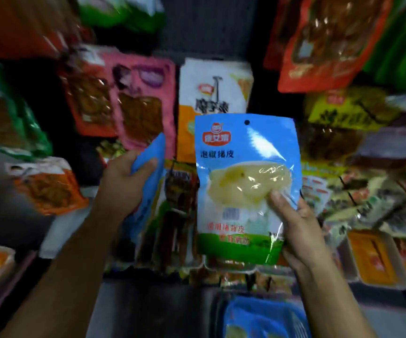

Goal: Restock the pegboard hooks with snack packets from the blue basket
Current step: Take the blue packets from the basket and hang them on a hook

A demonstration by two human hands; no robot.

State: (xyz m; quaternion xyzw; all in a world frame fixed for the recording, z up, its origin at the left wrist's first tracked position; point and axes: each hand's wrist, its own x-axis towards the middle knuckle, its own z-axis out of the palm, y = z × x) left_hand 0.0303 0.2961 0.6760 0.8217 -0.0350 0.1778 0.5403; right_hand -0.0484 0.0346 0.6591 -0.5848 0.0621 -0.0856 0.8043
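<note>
Our right hand [294, 230] pinches a blue snack packet [243, 186] upright; our left hand [126, 181] grips another blue packet [152, 152] edge-on.

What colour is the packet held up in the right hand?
Light blue packet with a green bottom band, a red logo and a clear window; the right hand grips it. Head view.

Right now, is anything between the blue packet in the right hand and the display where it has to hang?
The right hand holds the blue packet in front of hanging packets; a white-and-orange packet hangs directly behind its punched hole. I can't make out a free hook.
</note>
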